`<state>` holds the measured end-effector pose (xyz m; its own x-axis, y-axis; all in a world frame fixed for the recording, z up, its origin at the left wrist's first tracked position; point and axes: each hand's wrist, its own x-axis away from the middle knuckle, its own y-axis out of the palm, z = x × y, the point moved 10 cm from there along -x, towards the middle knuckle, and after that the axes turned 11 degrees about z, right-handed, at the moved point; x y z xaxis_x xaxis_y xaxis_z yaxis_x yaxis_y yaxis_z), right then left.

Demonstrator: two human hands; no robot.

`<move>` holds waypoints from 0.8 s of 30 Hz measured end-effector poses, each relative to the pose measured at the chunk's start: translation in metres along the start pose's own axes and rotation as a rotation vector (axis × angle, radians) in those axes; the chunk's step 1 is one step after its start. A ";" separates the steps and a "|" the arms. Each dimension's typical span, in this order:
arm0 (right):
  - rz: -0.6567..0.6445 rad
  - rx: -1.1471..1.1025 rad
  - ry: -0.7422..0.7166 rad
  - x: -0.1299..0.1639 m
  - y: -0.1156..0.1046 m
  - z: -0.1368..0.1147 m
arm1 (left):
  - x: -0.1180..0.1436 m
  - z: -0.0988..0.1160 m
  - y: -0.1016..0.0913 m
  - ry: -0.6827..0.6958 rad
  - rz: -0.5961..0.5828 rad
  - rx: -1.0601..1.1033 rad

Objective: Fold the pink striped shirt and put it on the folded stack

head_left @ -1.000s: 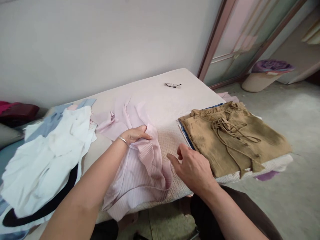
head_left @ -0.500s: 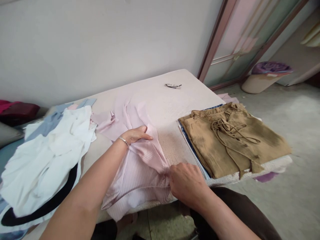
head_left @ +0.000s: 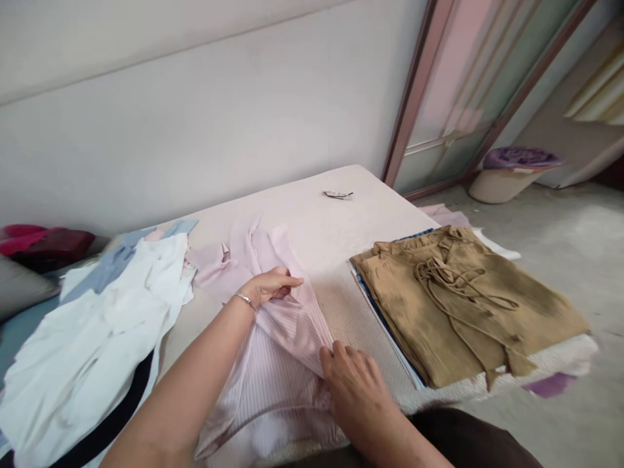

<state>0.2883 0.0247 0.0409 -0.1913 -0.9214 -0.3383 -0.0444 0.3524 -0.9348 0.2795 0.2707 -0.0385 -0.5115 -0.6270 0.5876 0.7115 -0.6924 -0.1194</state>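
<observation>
Both hands' grip pinches pale pink ribbed shirt (head_left: 287, 338), left hand (head_left: 270, 286), right hand (head_left: 353, 383), half-folded; folded tan drawstring trousers (head_left: 463, 299) done, white clothes heap (head_left: 97, 331) left.

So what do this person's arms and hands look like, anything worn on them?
Both forearms are bare, with no sleeves in view. The left hand has a thin silver bracelet at the wrist. The right hand shows no ring, watch or glove from this side. Neither hand wears gloves.

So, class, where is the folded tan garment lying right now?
The folded tan garment lies on the right side of the mattress, atop a blue-edged folded piece, to the right of the right hand.
</observation>
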 end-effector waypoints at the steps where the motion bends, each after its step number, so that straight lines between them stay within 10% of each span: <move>1: 0.060 -0.011 -0.005 -0.001 -0.005 -0.002 | -0.007 0.006 -0.008 -0.008 0.069 0.040; 13: 0.175 -0.080 -0.113 0.001 0.012 -0.020 | -0.099 0.092 -0.081 0.187 0.705 0.063; 20: 0.116 -0.089 -0.129 -0.003 0.011 -0.021 | -0.074 0.115 -0.090 0.360 0.899 -0.269; 24: 0.112 -0.098 -0.130 -0.005 0.005 -0.022 | -0.034 0.129 -0.053 0.621 0.922 -0.751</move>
<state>0.2678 0.0342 0.0403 -0.0723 -0.8868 -0.4564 -0.1265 0.4621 -0.8778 0.3214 0.3743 0.0508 -0.2665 -0.8862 -0.3790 0.5801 0.1665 -0.7973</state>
